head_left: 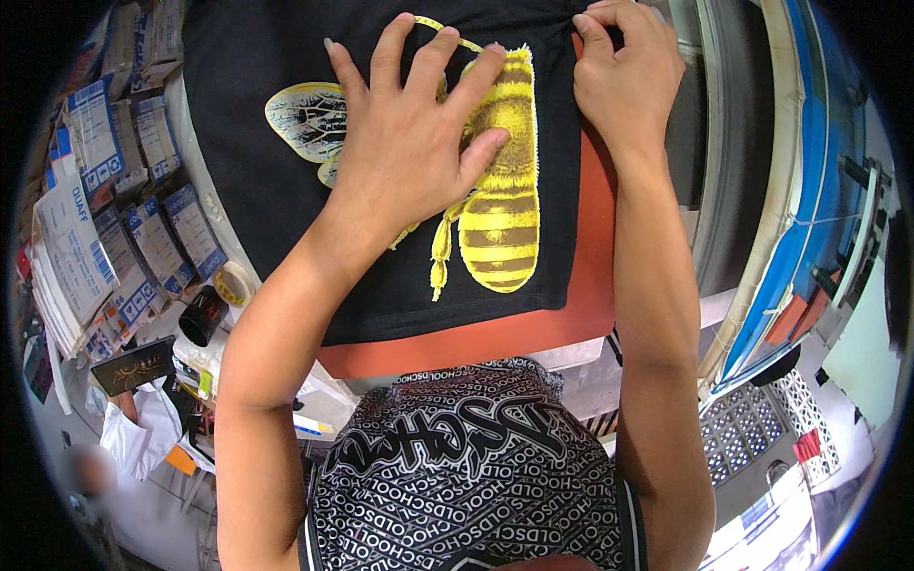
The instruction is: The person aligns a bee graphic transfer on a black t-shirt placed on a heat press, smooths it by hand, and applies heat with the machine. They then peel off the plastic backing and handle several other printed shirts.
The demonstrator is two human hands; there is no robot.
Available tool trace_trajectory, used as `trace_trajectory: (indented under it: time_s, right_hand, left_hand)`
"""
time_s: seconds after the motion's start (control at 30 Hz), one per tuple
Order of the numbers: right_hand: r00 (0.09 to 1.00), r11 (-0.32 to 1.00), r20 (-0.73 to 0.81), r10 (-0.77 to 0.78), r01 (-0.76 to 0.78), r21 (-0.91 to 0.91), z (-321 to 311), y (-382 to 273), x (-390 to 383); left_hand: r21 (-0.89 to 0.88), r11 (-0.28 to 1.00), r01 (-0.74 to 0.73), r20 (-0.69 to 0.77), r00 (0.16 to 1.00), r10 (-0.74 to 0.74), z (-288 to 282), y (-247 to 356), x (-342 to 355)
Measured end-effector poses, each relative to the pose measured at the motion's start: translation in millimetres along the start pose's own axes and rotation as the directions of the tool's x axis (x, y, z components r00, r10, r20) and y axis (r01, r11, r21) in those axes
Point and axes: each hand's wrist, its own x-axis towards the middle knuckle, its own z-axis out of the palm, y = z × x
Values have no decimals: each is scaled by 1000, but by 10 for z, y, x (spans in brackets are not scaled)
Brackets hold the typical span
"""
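Observation:
A black cloth garment (243, 124) with a large yellow bee print (514, 143) lies over an orange-red board (457, 357). The board shows along the near edge and the right side. My left hand (409, 124) rests on the cloth with fingers spread, covering part of the bee between its pale wing (309, 119) and striped body. At the garment's far right edge, my right hand (628, 71) is closed, thumb against curled fingers, pinching the black cloth. The bee's right side ends in a straight line near the cloth's edge. The garment's far end is out of view.
Stacked labelled cartons (95, 143) line the left side. Near them are a roll of tape (233, 284), a black cup (203, 316) and a dark panel (133, 366). A person in white (138, 428) is at lower left. A blue-and-white curved frame (785, 228) runs along the right.

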Motion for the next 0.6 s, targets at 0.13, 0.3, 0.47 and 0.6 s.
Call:
trace_trajectory:
  time_s: [0.13,0.3,0.47,0.6]
  right_hand:
    - [999,997,4,-54,54,-55,4,10,31]
    - [998,997,18,-61,62,-48,3,31,33]
    - [996,994,-3,-84,84,-70,19,22,21]
    - [997,995,-23,-74,72,-66,13,2,12]
  left_hand:
    - [21,1000,-12,20,1000,12,-33,2,3]
    - [40,999,-21,37,999,19,-91,33,28]
    - [61,997,-37,55,998,34,-145,62,70]
    - [48,999,-19,48,999,17,-160,75,83]
